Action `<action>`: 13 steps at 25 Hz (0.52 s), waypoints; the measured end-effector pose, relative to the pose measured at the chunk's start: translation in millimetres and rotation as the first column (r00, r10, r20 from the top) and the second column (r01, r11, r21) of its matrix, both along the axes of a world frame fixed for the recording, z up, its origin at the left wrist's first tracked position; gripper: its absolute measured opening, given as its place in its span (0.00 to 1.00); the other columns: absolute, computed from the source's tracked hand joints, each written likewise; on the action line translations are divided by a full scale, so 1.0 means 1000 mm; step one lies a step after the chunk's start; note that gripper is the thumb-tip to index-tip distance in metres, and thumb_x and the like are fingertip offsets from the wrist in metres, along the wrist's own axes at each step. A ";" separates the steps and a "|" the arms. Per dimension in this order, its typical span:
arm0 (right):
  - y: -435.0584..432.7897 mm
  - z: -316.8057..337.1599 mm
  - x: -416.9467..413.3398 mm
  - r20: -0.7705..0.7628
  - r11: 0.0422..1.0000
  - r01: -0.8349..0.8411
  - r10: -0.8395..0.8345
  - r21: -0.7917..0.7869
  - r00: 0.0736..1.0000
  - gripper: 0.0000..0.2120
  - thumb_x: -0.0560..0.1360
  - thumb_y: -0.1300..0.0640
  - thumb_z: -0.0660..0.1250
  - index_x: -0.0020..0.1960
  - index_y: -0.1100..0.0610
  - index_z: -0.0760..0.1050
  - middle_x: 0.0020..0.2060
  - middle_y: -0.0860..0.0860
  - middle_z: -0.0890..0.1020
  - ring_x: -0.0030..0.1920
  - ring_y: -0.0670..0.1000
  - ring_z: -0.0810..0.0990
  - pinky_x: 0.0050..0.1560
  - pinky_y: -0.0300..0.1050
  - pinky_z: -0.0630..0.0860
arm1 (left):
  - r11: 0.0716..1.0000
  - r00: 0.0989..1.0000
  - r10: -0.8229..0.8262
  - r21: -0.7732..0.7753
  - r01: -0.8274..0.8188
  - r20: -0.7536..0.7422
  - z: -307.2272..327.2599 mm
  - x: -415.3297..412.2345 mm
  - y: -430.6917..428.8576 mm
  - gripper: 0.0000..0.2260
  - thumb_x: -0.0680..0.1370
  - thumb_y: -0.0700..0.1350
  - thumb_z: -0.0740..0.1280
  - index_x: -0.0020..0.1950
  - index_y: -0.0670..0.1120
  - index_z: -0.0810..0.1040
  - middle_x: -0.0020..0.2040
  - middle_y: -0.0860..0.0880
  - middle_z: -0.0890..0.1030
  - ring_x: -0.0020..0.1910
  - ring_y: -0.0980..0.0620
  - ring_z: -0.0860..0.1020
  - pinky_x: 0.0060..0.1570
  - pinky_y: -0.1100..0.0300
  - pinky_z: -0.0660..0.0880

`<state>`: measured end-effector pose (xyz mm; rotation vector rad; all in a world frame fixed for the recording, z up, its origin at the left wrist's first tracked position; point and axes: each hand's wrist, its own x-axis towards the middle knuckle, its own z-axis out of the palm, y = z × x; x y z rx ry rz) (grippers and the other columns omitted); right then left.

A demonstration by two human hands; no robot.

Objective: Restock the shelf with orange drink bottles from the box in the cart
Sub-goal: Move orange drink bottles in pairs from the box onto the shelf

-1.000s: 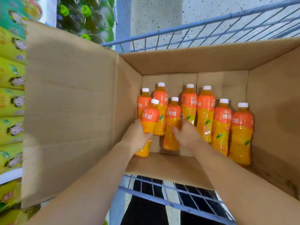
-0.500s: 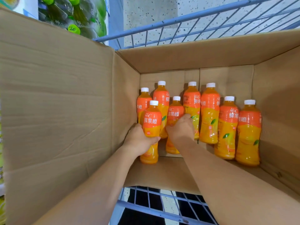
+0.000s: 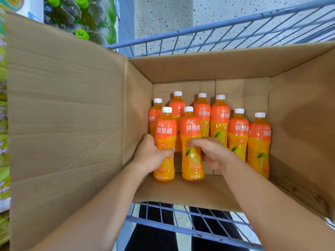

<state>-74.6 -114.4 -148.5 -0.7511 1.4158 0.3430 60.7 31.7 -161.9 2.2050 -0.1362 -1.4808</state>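
Note:
An open cardboard box point(image 3: 297, 109) sits in a blue wire cart point(image 3: 208, 28) and holds several orange drink bottles with white caps. My left hand point(image 3: 151, 156) is wrapped around one orange bottle point(image 3: 165, 131) at the front left of the box. My right hand point(image 3: 212, 153) grips a second orange bottle point(image 3: 192, 127) beside it. Both held bottles stand upright, raised a little in front of the others. More bottles point(image 3: 239, 131) stand upright in a row along the far wall of the box.
The box's tall left flap point(image 3: 63, 115) stands up between me and the shelf on the left. Green-capped bottles point(image 3: 81, 17) and yellow-green packs point(image 3: 3, 133) fill that shelf. Speckled floor point(image 3: 163, 13) lies beyond the cart. The cart's wire bottom point(image 3: 181, 223) shows below the box.
Both hands have closed on their bottles and drawn them up and toward me, away from the row. The right hand's bottle now stands level with the left one.

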 end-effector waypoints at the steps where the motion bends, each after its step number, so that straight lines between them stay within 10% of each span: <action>1: 0.001 0.002 -0.001 0.037 1.000 0.002 -0.002 0.002 0.999 0.18 0.70 0.65 0.73 0.59 0.58 0.79 0.52 0.57 0.86 0.51 0.56 0.85 0.47 0.48 0.80 | 1.000 1.000 0.021 -0.003 -0.021 -0.015 0.002 0.000 -0.001 0.26 0.64 0.53 0.81 0.53 0.51 0.70 0.51 0.49 0.82 0.49 0.50 0.82 0.52 0.46 0.81; 13: -0.003 0.063 -0.010 0.100 0.975 -0.001 0.023 -0.221 0.995 0.28 0.65 0.57 0.77 0.63 0.55 0.74 0.51 0.57 0.85 0.50 0.58 0.86 0.55 0.61 0.81 | 0.982 0.982 0.087 -0.148 -0.113 -0.170 0.074 -0.003 -0.006 0.21 0.69 0.48 0.78 0.60 0.52 0.77 0.52 0.48 0.84 0.51 0.48 0.83 0.53 0.49 0.79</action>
